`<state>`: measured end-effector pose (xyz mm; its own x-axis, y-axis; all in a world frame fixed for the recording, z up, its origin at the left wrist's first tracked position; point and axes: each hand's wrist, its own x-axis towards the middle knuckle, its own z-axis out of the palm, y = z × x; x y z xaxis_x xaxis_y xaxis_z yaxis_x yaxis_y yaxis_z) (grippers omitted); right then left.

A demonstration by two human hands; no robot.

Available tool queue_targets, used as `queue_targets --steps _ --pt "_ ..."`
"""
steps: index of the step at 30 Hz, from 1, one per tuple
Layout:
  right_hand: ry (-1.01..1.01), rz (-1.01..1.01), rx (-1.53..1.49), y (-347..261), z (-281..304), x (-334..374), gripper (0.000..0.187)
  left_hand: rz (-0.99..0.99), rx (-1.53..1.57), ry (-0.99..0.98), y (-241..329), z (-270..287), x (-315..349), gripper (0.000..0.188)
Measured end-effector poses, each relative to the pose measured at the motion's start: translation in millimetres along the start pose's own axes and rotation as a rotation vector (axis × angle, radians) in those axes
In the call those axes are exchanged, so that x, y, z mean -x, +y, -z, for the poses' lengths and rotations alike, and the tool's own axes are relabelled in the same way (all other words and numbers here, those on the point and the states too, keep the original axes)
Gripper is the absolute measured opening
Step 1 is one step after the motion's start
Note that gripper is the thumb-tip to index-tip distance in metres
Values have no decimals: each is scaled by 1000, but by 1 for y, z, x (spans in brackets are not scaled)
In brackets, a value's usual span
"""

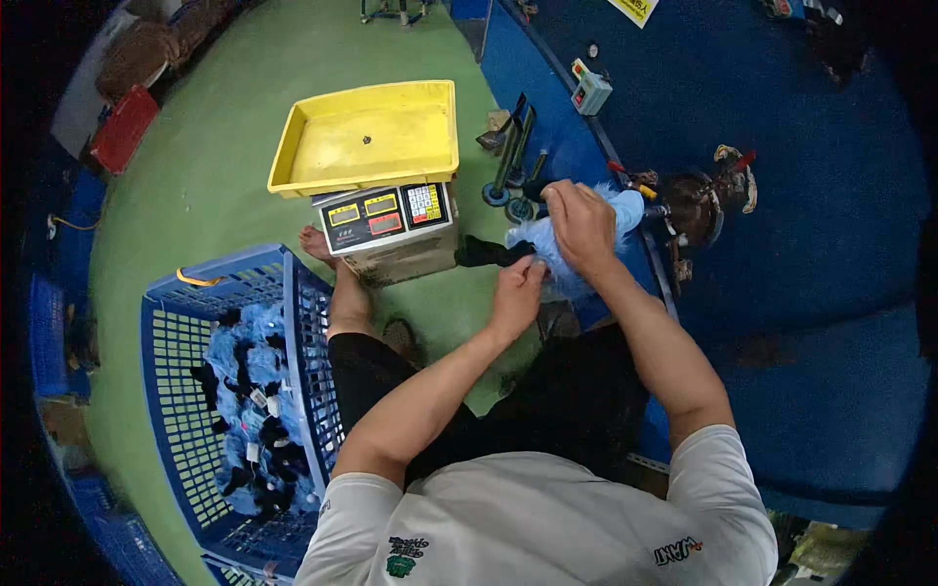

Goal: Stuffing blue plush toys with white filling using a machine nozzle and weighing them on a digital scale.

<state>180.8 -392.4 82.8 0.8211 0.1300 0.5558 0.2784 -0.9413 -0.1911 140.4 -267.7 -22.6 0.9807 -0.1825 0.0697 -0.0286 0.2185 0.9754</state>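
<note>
A fluffy light-blue plush piece (530, 232) with a dangling black part (489, 252) is between my hands, beside the blue machine panel. My right hand (583, 227) is closed over its top, fingers wrapped round the fur. Its far right end meets a short metal nozzle (656, 211) on the machine; whether the nozzle goes inside is hidden. Lower down, my left hand (518, 293) is closed in a pinch at the plush's near left edge, where the black part joins. Fur and fingers hide exactly what the fingertips grip.
A grey scale (376, 225) stands ahead, bearing a yellow tray (327, 142) with a small dark bit inside. At left, a blue slatted basket (217, 264) holds several blue-and-black plush pieces (256, 366). A grey switch box (591, 94) sits on the machine; dark green posts (516, 156) stand beside it.
</note>
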Motion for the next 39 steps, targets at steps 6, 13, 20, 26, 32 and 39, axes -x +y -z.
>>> queue_targets --steps 6,13,20,26,32,39 --pt "40 -109 -111 12 11 -16 15 4 -247 43 26 -17 -1 25" --pt "20 -34 -160 11 11 -17 22 19 -82 9 7 -38 -26 23" --pt "-266 247 138 64 27 1 25 447 542 -259 4 -14 -30 27" --pt "-109 283 221 78 25 15 31 514 676 -97 71 32 -16 24" --pt "6 280 249 38 3 12 25 383 355 -108 95 29 -24 20" --pt "24 284 172 22 1 11 18 376 535 -55 69 34 -27 19"
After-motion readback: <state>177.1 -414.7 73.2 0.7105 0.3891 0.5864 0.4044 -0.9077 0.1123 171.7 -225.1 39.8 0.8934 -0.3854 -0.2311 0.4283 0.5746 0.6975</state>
